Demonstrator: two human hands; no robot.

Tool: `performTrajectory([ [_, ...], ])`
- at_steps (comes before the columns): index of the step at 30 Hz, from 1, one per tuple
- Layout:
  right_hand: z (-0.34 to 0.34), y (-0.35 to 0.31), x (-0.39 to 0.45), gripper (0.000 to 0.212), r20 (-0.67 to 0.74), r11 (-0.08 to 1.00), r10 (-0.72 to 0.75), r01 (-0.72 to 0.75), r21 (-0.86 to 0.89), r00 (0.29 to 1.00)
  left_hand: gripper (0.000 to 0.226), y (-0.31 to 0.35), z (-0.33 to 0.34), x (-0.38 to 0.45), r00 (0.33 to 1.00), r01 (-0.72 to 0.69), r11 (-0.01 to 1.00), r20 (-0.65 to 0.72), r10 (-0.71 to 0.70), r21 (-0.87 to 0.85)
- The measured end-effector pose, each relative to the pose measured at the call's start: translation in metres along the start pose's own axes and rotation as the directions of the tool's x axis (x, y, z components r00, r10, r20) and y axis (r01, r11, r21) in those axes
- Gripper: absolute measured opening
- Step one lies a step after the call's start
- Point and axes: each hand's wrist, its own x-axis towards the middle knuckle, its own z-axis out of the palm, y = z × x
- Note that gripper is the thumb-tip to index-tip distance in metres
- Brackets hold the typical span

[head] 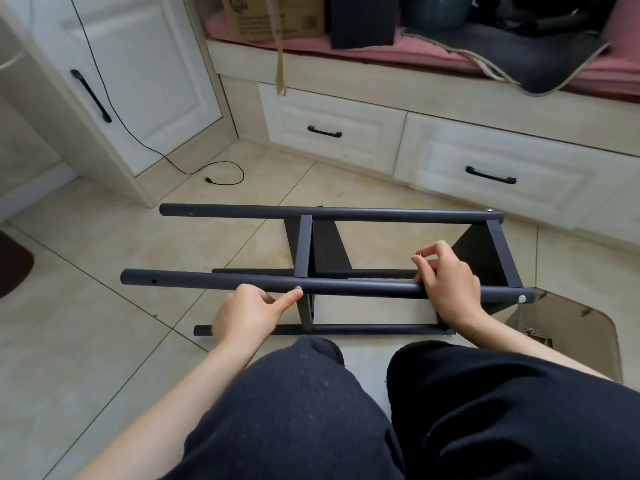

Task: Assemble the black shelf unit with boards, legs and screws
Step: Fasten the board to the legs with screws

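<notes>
- The black shelf unit (329,271) is laid on its side on the tiled floor (104,323), just in front of the seated person's knees, so that the screw points along the near upper leg (346,289) are presented upward within easy reach.
- The left hand (247,311) is held against that leg; its forefinger is extended onto a silver screw (298,288) at the middle board (304,245), judged to be seating or steadying it, with the other fingers curled loosely and gripping nothing.
- The right hand (448,282) rests over the same leg, apparently bracing it; a small metal item, too small to identify, is pinched between thumb and forefinger.
- A fitted screw (522,298) is seen at the right end board (504,258).
- An open hole (154,281) is noted near the left end, so a further board is judged outstanding.
</notes>
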Motion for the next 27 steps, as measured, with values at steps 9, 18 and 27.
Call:
performTrajectory([
  [9, -0.002, -0.003, 0.007, 0.012, 0.085, 1.0, 0.027, -0.027, -0.01, 0.996, 0.055, 0.01, -0.026, 0.029, 0.806, -0.475, 0.728, -0.087, 0.585, 0.495],
  [18, 0.012, -0.033, 0.046, 0.012, 0.098, 0.986, -0.169, 0.17, 0.005, 0.981, 0.12, 0.024, -0.046, 0.091, 0.578, -0.812, 0.422, 0.45, 0.681, 0.404],
  [27, 0.06, -0.094, 0.102, 0.021, 0.127, 0.878, -0.441, 0.457, -0.144, 0.888, 0.097, 0.037, -0.036, 0.114, 0.403, -0.887, 0.132, 0.605, 0.687, 0.442],
])
